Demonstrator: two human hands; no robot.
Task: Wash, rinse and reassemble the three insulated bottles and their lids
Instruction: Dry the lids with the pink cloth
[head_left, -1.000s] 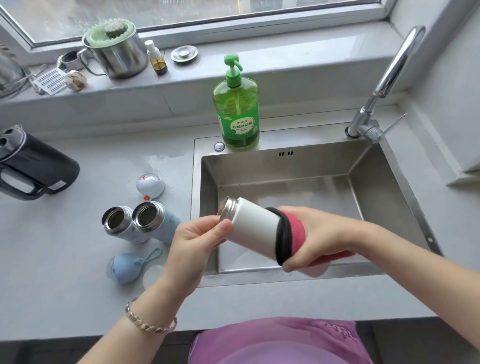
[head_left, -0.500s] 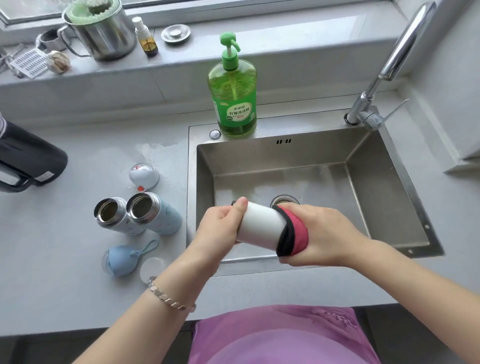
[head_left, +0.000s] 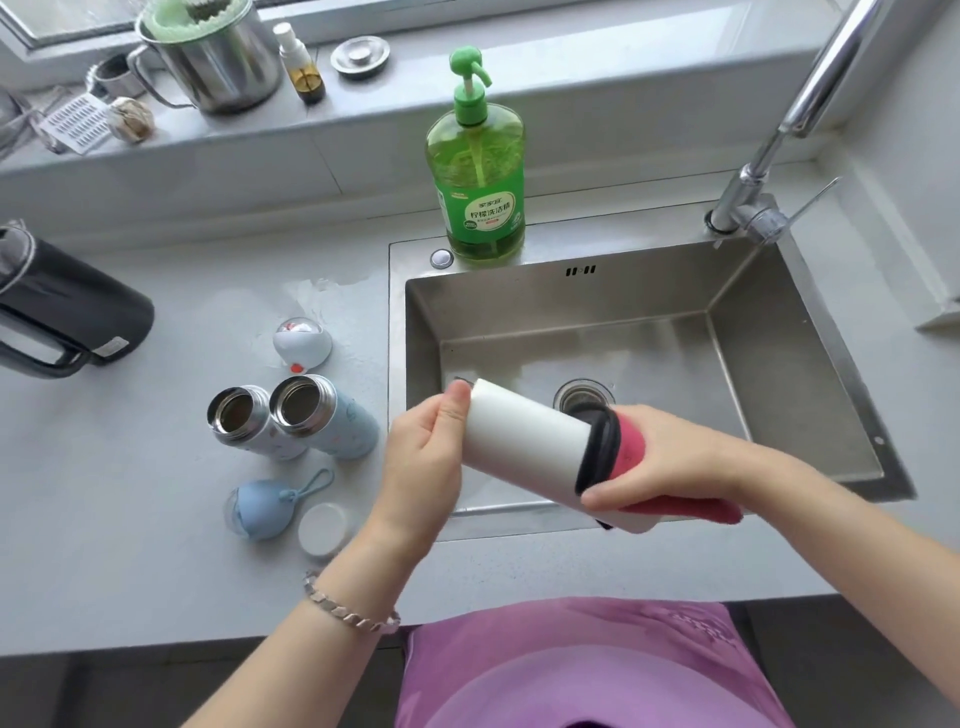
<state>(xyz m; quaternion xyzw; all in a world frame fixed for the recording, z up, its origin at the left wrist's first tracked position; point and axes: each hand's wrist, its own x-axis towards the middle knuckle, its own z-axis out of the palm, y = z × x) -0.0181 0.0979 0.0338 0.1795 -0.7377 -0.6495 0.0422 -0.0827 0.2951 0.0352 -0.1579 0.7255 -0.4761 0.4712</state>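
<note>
A white insulated bottle (head_left: 524, 441) is held tilted over the sink's front edge. My left hand (head_left: 428, 457) grips its neck end, hiding the mouth. My right hand (head_left: 670, 460) wraps a pink cloth with black trim (head_left: 631, 449) round the bottle's lower body. Two open bottles lie on the counter to the left: a white one (head_left: 244, 423) and a pale blue one (head_left: 324, 418). Near them are a white dome lid (head_left: 301, 343), a blue lid with a loop strap (head_left: 265, 506) and a white round cap (head_left: 322, 530).
A steel sink (head_left: 779, 374) with a drain (head_left: 584, 392) lies ahead, its tap (head_left: 810, 109) at the back right. A green dish soap bottle (head_left: 475, 176) stands on the sink's rear rim. A black kettle (head_left: 57, 317) sits at the far left. The sill holds a steel mug (head_left: 218, 57).
My left hand has slid from beside the bottle's neck over its mouth end and now grips it. The cloth has moved further down the body. The view has shifted closer.
</note>
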